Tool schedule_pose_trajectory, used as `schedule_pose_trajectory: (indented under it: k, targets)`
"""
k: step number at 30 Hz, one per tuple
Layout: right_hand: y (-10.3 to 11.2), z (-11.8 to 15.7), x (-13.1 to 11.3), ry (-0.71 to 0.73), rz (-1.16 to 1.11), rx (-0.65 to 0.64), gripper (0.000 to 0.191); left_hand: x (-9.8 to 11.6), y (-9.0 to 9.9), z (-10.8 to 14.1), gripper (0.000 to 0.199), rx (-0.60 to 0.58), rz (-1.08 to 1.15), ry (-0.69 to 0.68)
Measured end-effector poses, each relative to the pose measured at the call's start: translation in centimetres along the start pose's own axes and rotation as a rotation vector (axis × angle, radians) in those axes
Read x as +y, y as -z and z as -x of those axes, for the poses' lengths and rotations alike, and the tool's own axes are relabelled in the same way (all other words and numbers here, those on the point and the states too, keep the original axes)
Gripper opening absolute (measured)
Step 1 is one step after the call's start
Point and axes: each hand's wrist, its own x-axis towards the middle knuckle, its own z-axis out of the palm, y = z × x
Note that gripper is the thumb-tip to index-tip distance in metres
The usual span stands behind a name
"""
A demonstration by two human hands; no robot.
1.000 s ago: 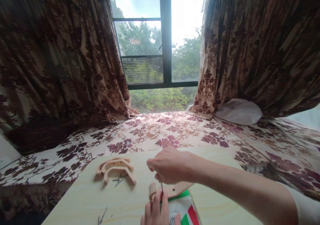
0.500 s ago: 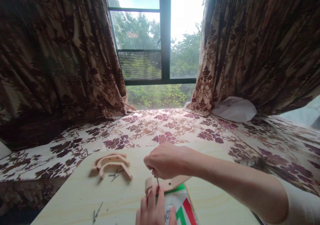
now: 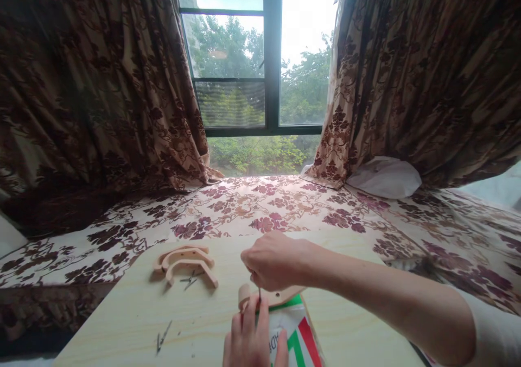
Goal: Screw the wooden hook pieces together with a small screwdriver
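My right hand is closed in a fist around a screwdriver; its handle is hidden, and only the thin dark shaft shows, pointing down. Under it lies a curved light-wood hook with a dark hole in its side. My left hand presses its fingertips against this hook, right where the shaft's tip meets it. The tip itself is covered by fingers. Beneath the hook and the left hand is a flat plastic packet with green, red and white print.
Several similar curved wooden hooks lie at the left of the pale wooden tabletop. Dark screws are beside them, with more loose screws nearer me. Beyond stand a flower-patterned cloth surface, curtains and a window.
The view has shifted slightly. My right fist is turned a little differently and sits slightly lower over the hook, with less of the shaft showing. My left hand keeps its place on the hook.
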Motion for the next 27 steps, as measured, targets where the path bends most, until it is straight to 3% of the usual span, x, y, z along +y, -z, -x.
schedule_pose_trajectory:
  k: [17,22,27]
  targets:
    - [-0.34,-0.01,0.86,0.051,-0.007,-0.016,0.023,0.30,0.22,0.26,0.040,-0.048,0.101,0.059]
    - [0.12,0.19,0.88,0.052,-0.014,-0.004,0.029,0.25,0.17,0.37,0.038,-0.018,0.108,0.052]
    - [0.06,0.31,0.75,0.081,-0.002,0.000,0.022,0.43,0.08,0.23,0.040,0.004,0.121,0.057]
